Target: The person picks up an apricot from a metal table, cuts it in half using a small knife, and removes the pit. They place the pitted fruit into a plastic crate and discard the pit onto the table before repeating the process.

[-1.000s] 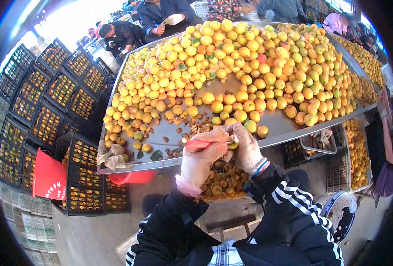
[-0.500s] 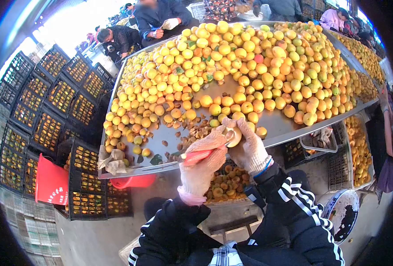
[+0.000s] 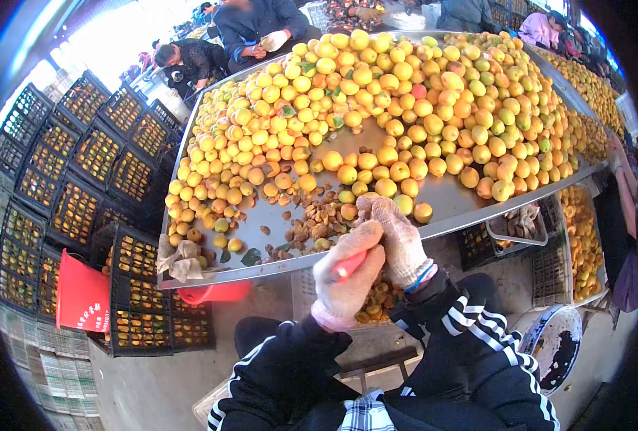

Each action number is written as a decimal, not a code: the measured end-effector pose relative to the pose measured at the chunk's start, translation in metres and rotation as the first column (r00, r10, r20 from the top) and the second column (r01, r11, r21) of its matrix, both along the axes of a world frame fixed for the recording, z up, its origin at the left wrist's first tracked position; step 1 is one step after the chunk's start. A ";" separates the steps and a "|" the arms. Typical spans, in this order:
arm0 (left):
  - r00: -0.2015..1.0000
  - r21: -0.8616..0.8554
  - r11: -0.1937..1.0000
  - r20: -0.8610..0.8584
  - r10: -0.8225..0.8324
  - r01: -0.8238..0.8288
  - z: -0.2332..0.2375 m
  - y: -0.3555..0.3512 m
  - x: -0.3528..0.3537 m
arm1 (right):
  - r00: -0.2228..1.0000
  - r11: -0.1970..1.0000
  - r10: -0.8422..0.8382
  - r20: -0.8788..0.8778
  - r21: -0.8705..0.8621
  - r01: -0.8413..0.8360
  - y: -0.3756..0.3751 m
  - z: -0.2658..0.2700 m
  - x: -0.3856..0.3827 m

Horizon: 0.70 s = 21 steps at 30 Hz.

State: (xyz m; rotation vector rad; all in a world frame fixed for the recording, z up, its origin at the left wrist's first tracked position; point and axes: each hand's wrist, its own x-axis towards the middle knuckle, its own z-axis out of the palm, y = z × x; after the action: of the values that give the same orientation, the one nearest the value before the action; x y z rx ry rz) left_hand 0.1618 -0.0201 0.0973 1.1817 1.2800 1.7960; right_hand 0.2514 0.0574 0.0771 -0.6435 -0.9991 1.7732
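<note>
Head view: the left hand (image 3: 347, 280), in a pale glove, was closed around a red handle (image 3: 350, 265) (whatever tool was at its other end was hidden). The right hand (image 3: 399, 244), also gloved, was just beside it, to the right, fingers bent and drawn close together; could not tell whether anything was in them. Both hands were at the near edge of a metal table (image 3: 452, 205).

The yellow-orange fruit (image 3: 387, 156) lay in a big heap over the far and middle parts of the table, spreading left and right, with a few pieces just beyond the hands. Brown pits (image 3: 322, 215) were scattered just left of the hands, and a green leaf (image 3: 252, 257) lay near the near edge. A crumpled cloth (or paper, hard to say) (image 3: 182, 260) was at the near left corner.

Below the hands, under the table edge, were fruit pieces (image 3: 376, 307), partly covered by the gloves. Left side: a red bucket (image 3: 83, 296) and stacked black crates (image 3: 140, 291) with fruit inside. Right side: a pale tub (image 3: 542, 238) and a crate of fruit (image 3: 581, 248). A person in dark clothes (image 3: 243, 32) worked across the table, far left.
</note>
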 end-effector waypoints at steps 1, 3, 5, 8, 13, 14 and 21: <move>0.984 0.120 0.993 -0.173 0.033 -0.012 -0.007 0.003 0.000 | 0.998 0.999 -0.046 0.050 0.024 0.045 -0.002 0.000 -0.002; 0.979 0.164 0.986 -0.202 0.030 0.004 -0.012 0.006 -0.001 | 0.996 0.996 -0.087 -0.036 0.006 0.087 -0.005 0.003 -0.010; 0.998 -0.048 0.998 -0.058 0.039 -0.042 -0.008 0.005 -0.004 | 0.990 0.995 -0.097 -0.104 -0.031 0.095 -0.004 0.007 -0.011; 0.997 -0.116 0.991 -0.035 -0.068 0.064 -0.004 0.009 -0.027 | 0.936 0.973 0.164 -0.313 -0.103 -0.205 0.010 0.010 0.005; 0.919 -0.096 0.965 0.339 -0.199 0.244 0.004 0.011 -0.045 | 0.773 0.849 0.300 -0.559 -0.213 -0.483 0.006 0.029 0.007; 0.918 -0.113 0.968 0.360 -0.170 0.223 0.008 0.008 -0.044 | 0.811 0.882 0.261 -0.523 -0.212 -0.421 0.007 0.020 0.005; 0.998 -0.147 0.989 -0.056 -0.026 0.018 0.017 0.000 -0.031 | 0.992 0.979 0.114 0.055 0.166 -0.122 0.003 0.015 0.002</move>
State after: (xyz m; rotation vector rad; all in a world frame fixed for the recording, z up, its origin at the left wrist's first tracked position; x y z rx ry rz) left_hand 0.1310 -0.0204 0.1138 1.1684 1.4008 1.6327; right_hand 0.2534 0.0601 0.0923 -0.5293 -1.2264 1.7595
